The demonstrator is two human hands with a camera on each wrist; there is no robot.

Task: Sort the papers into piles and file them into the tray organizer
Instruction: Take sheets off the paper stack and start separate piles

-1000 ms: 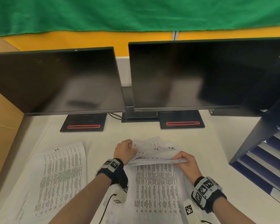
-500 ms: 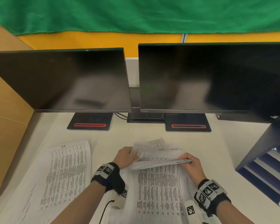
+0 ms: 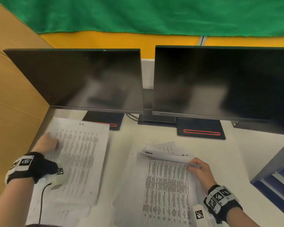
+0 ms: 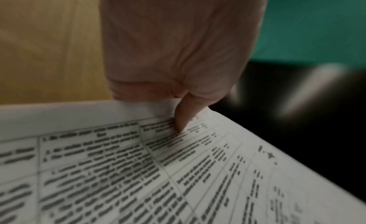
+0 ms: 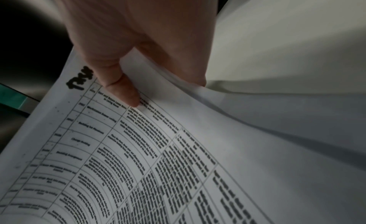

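— White sheet [image 3: 79,154], printed in tables, lies on the left pile; the left hand [image 3: 47,142] pinches its left edge, thumb [image 4: 184,116] on top.

— And the right hand [image 3: 199,169]?

— It grips a raised sheaf [image 3: 167,155] by its right edge, thumb [image 5: 126,92] on the print, over the middle pile [image 3: 164,194].

— Where's the tray organizer [image 3: 275,176]?

— Dark blue, far right on the desk [image 3: 129,138], well apart from both piles.

— Behind them?

— Two dark monitors [image 3: 82,79], side by side, with a green cloth [image 3: 154,13] above.

No text on the papers [image 3: 165,190] is legible.
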